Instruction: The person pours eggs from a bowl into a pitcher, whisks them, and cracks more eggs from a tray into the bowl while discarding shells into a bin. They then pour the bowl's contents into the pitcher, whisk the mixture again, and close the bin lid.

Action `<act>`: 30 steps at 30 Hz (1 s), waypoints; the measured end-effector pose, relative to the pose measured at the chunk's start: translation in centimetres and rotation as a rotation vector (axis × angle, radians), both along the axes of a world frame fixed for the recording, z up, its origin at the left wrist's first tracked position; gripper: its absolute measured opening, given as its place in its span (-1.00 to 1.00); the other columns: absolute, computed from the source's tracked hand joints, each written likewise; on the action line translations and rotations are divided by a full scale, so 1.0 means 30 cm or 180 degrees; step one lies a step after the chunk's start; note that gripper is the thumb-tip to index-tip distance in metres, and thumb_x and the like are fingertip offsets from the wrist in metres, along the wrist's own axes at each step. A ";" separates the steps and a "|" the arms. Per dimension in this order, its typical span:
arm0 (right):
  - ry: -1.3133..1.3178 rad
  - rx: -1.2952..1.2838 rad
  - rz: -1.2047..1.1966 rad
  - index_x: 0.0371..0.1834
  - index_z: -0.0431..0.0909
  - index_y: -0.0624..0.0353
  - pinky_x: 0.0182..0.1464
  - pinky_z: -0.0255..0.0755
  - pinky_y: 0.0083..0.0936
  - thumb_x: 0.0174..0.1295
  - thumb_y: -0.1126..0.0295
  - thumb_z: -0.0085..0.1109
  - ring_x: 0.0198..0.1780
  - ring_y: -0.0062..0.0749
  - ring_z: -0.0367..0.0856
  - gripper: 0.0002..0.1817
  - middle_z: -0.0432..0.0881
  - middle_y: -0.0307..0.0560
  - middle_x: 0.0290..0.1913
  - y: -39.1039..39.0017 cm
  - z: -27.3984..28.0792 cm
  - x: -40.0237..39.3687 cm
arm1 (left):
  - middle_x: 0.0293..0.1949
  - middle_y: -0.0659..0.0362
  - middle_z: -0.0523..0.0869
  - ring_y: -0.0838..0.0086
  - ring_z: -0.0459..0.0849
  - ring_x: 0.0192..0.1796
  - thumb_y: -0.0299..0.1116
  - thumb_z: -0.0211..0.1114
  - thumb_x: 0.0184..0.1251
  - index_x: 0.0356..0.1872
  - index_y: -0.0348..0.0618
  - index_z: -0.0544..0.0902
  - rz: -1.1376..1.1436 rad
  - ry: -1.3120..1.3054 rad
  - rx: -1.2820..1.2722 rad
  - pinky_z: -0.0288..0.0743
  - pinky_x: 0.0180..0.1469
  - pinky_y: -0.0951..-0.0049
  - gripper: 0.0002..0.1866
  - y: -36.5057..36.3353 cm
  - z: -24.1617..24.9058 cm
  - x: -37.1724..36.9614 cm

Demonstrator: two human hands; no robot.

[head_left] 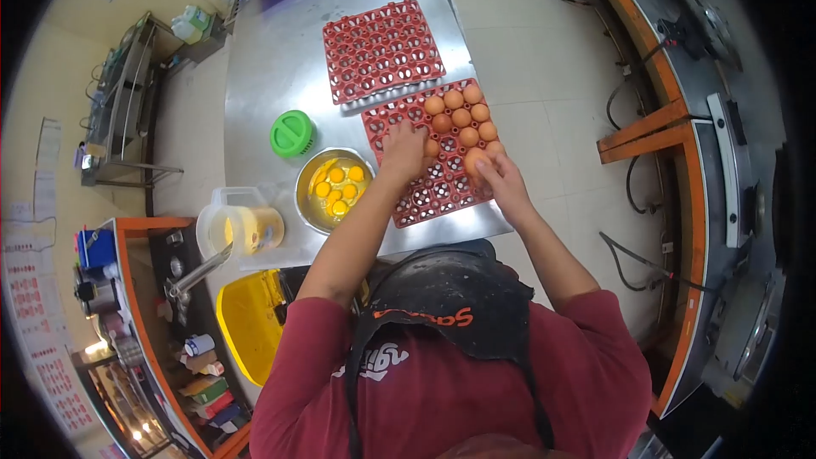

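Egg (474, 161) above the tray's right side, right hand (505, 182) curled closed round it; tray (455, 192) flat on the tabletop (276, 55); left hand (403, 150) over the tray, fingers bent, hold cannot be told; bowl (300, 193) with yolks (337, 175) beside the tray; advisable: light, even finger pressure, egg kept clear of neighbours.
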State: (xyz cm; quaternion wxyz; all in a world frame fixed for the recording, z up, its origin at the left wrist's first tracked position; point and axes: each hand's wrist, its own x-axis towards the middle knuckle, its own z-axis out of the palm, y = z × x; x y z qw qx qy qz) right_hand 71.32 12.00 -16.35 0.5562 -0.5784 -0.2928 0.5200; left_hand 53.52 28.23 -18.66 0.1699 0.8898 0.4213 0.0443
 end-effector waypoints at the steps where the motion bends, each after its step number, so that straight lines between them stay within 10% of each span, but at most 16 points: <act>1: -0.0341 0.0212 -0.0120 0.08 0.51 0.22 -0.12 0.56 -0.56 0.45 0.31 0.23 -0.03 -0.53 0.66 -0.73 0.66 -0.18 -0.02 0.028 0.020 -0.009 | 0.18 -0.05 0.47 -0.02 0.42 0.27 -0.13 0.60 -0.01 0.11 -0.04 0.64 0.0037 -0.0136 -0.0015 0.40 0.26 -0.05 -0.39 -0.004 0.000 -0.010; 3: -0.0229 0.0735 -0.0447 0.10 0.50 0.26 0.04 0.55 -0.47 0.40 0.34 0.29 0.07 -0.44 0.65 -0.68 0.65 -0.11 0.04 0.085 0.105 -0.041 | 0.11 0.00 0.56 0.16 0.56 0.14 -0.21 0.58 0.13 0.16 -0.12 0.58 0.0112 -0.0417 0.0014 0.52 0.15 0.12 -0.43 -0.021 0.033 -0.032; 6: -0.1401 0.1266 -0.0366 0.14 0.46 0.29 0.04 0.59 -0.49 0.33 0.36 0.39 0.01 -0.42 0.68 -0.58 0.64 -0.02 0.06 0.136 0.151 -0.084 | 0.01 0.10 0.67 0.43 0.66 -0.04 -0.37 0.48 0.33 0.19 -0.23 0.52 0.0747 -0.2595 -0.3030 0.61 -0.04 0.41 -0.53 -0.078 0.119 -0.056; 10: -0.3116 0.1382 0.0298 0.19 0.41 0.31 -0.01 0.62 -0.47 0.25 0.35 0.47 -0.03 -0.39 0.71 -0.46 0.65 0.04 0.02 0.181 0.117 -0.106 | -0.01 0.14 0.73 0.54 0.71 0.00 -0.50 0.39 0.42 0.20 -0.31 0.48 0.0829 -0.3015 -0.3180 0.64 -0.04 0.58 -0.59 -0.144 0.159 -0.097; 18: -0.0899 0.1102 -0.0155 0.12 0.44 0.23 -0.11 0.55 -0.56 0.46 0.33 0.22 -0.22 -0.52 0.66 -0.70 0.68 -0.09 -0.14 0.203 0.082 -0.166 | -0.11 0.18 0.75 0.59 0.72 -0.13 -0.48 0.47 0.33 0.19 -0.34 0.51 0.0861 -0.3194 -0.2816 0.62 -0.16 0.54 -0.54 -0.154 0.064 -0.133; 21: 0.1062 0.0094 -0.0278 0.08 0.48 0.19 -0.21 0.50 -0.60 0.57 0.14 0.06 -0.30 -0.55 0.61 -0.68 0.68 -0.13 -0.23 0.213 0.123 -0.125 | -0.19 0.03 0.75 0.26 0.75 -0.16 -0.22 0.56 0.19 0.12 -0.33 0.56 0.0568 -0.1883 -0.1463 0.61 -0.13 0.27 -0.43 -0.149 0.027 -0.115; 26: 0.1492 0.0104 0.0145 0.05 0.50 0.14 -0.39 0.40 -0.66 0.60 0.02 -0.03 -0.41 -0.59 0.57 -0.62 0.67 -0.16 -0.32 0.182 0.202 -0.136 | -0.13 -0.11 0.74 0.06 0.75 -0.10 -0.07 0.55 0.15 0.16 -0.28 0.59 0.0534 -0.0487 -0.0593 0.58 -0.01 0.10 -0.35 -0.195 0.075 -0.073; 30: 0.0913 -0.0106 0.0646 0.07 0.51 0.21 -0.14 0.53 -0.50 0.56 0.01 0.04 -0.17 -0.51 0.60 -0.57 0.61 -0.16 -0.12 0.206 0.190 -0.178 | -0.08 -0.01 0.75 0.29 0.75 -0.10 -0.10 0.42 0.37 0.34 -0.24 0.51 0.0891 -0.2481 -0.1076 0.60 -0.05 0.30 -0.37 -0.169 0.037 -0.161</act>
